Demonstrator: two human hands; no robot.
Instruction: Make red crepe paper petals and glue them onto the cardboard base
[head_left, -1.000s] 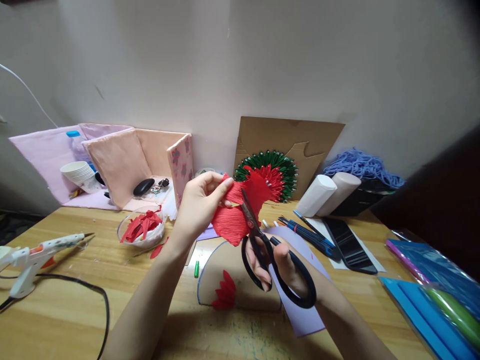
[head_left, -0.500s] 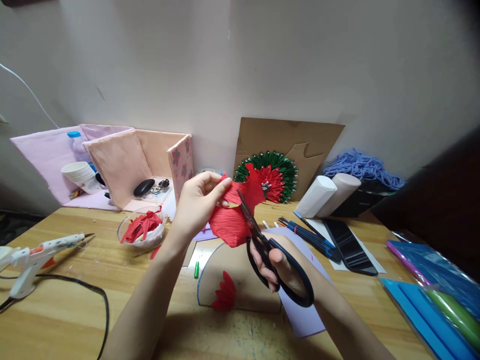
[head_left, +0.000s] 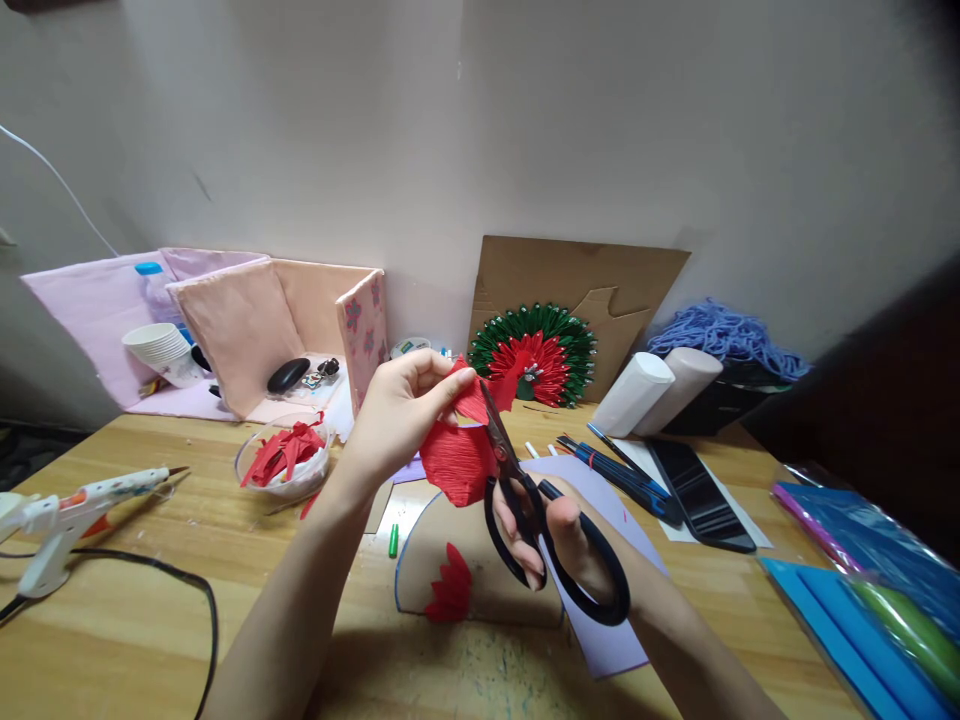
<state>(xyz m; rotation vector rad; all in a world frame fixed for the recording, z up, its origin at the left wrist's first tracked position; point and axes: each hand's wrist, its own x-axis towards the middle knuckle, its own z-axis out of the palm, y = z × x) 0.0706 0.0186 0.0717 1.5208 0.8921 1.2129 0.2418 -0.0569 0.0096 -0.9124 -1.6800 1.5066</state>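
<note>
My left hand (head_left: 401, 410) pinches a piece of red crepe paper (head_left: 457, 462) and holds it up above the wooden table (head_left: 135, 620). My right hand (head_left: 566, 545) grips black-handled scissors (head_left: 525, 500), fingers through the loops. The blades point up and into the red paper's right side. Below them lies a half-round cardboard piece (head_left: 480, 560) with red paper petals (head_left: 450, 590) stuck on it, next to a lilac paper sheet (head_left: 600, 620).
A glue gun (head_left: 67, 510) with a black cord lies at the left. A clear bowl of red scraps (head_left: 283, 458) sits behind it. A red and green paper fan (head_left: 534, 350), white rolls (head_left: 634, 390), pens, a phone (head_left: 697, 490) and blue sheets (head_left: 862, 600) fill the right.
The scissors have shifted slightly left and cut further into the red paper. The paper's upper right flap now hangs smaller and lower, uncovering more of the fan behind.
</note>
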